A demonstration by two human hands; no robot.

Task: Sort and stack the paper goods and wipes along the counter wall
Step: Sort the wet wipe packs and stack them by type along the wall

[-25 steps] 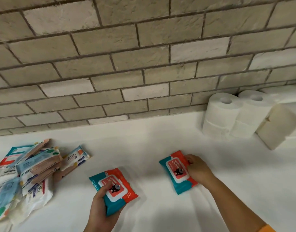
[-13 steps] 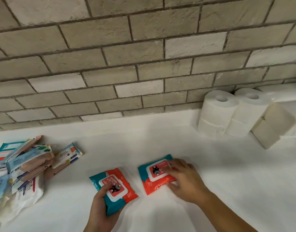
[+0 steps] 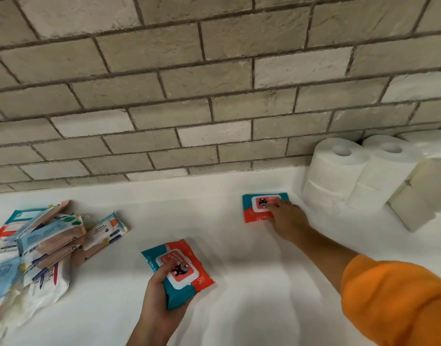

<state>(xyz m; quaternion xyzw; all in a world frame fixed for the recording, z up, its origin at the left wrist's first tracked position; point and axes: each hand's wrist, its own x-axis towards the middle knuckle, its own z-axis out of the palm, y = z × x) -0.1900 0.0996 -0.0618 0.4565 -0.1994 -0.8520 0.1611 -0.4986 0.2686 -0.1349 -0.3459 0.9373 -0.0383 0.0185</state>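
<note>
White counter (image 3: pixel 239 308) along the brick wall. On it: flat teal-and-red wipes pack (image 3: pixel 260 208) near the wall, just beside stacked white toilet paper rolls (image 3: pixel 336 171); loose heap of mixed wipe and tissue packets (image 3: pixel 39 245) at left.

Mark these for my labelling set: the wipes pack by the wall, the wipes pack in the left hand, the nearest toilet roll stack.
wipes pack by the wall (image 3: pixel 251 211), head view, teal-orange corner.
held wipes pack (image 3: pixel 189 273), head view, lid label.
toilet roll stack (image 3: pixel 331 176), head view, upper roll's side.

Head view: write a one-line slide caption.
Right hand presses a wipes pack flat beside the toilet rolls; left hand grips a matching pack.
</note>
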